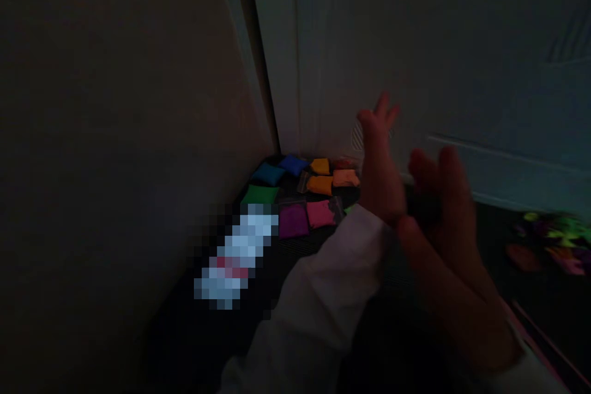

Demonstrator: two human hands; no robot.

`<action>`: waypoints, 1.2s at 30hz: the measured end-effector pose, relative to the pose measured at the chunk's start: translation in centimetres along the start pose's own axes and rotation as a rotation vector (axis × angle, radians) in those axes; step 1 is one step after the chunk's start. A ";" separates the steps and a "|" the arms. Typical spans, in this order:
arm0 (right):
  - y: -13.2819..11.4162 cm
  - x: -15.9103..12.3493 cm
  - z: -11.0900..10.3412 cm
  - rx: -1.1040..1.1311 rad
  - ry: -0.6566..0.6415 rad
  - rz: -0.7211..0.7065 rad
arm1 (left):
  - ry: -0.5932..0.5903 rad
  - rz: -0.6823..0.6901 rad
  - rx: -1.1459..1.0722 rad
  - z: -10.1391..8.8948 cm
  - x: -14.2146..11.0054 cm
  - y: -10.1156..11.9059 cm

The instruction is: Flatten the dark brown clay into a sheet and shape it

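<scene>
Coloured bags: cluster lies left of the hands, nearest the left wrist. Left hand: raised, fingers spread, no grip seen. Right hand: open, thumb apart, nothing seen in it. Multicoloured pile: right of both. Handling, judged: thin film suits a light edge pinch; dimness calls for slowness.

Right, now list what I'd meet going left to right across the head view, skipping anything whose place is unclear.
Green packet → purple packet → pink packet → left hand → right hand → multicoloured pile.
</scene>
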State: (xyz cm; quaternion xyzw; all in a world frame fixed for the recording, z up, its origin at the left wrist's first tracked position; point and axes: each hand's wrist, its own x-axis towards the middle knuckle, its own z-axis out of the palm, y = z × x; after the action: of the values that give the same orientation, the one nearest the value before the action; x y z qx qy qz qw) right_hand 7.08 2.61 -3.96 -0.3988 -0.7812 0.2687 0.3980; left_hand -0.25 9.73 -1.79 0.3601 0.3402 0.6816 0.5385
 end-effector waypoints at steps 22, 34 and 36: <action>7.8 -10.6 -0.3 -0.565 -0.489 -0.154 | 0.190 0.235 -0.384 -8.1 -0.4 8.0; 5.7 -9.9 -0.8 -0.625 -0.702 -0.137 | 0.264 0.203 -0.345 -9.4 -0.2 8.2; 5.4 -10.0 -0.7 -0.620 -0.703 -0.143 | 0.280 0.199 -0.328 -9.3 -0.3 8.2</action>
State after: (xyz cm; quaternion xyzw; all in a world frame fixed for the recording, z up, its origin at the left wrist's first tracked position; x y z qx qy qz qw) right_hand 13.49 -2.82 -11.67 -0.3288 -0.9375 0.1134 -0.0109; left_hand -12.16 7.24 0.41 0.2013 0.2590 0.8208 0.4676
